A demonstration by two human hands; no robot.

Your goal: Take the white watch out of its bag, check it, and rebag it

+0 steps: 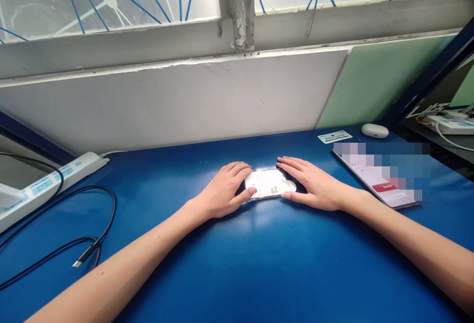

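A small flat white packet [265, 184] with a glossy, plastic-like surface lies on the blue desk [281, 268], between my hands. Glare washes out most of its face; a small grey print shows near its right side. My left hand [231, 187] grips the packet's left end, thumb at the near corner and fingers at the far corner. At the right end, my right hand [309, 182] holds it the same way, with fingers stretched along the far side and thumb at the near edge. Its exact kind I cannot make out.
A phone [381, 180], partly pixelated, lies right of my right hand. Behind it are a printed card [335, 137] and a white earbud case [375, 131]. On the left are a power strip [48, 182] and a black USB cable [113, 209]. A wall panel [185, 105] borders the desk's back.
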